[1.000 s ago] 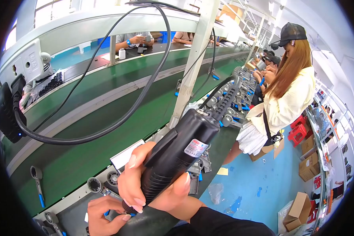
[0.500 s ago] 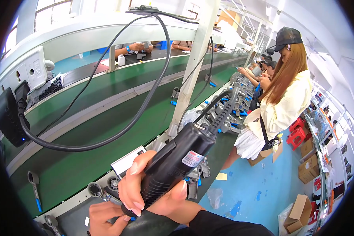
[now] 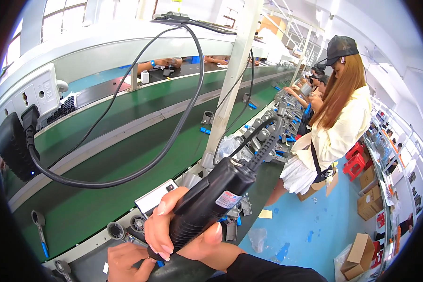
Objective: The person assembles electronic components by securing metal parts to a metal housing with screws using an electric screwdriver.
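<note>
My right hand (image 3: 174, 230) is wrapped round a black corded electric screwdriver (image 3: 207, 204), held slanting with its cord end up and to the right. The driver's lower tip is hidden behind my fingers. Right under that tip, my left hand (image 3: 127, 261) has its fingers closed on a grey round-headed housing (image 3: 115, 230). Its open ring head shows beyond my knuckles, and a bit of blue shows by my fingertips. Most of its handle is covered by my hands. A second round grey part (image 3: 137, 223) lies close beside its head.
A green conveyor belt (image 3: 103, 174) runs along the left, carrying a grey ring-headed part (image 3: 38, 230). A black cable (image 3: 199, 61) loops above it from an adapter (image 3: 16, 145). A white post (image 3: 232, 80) stands ahead. Many grey parts (image 3: 286, 117) lie near a person in a cap (image 3: 343, 108).
The view has tilted slightly, so the surroundings sit a little differently. Both hands keep their grip, and the screwdriver has barely shifted.
</note>
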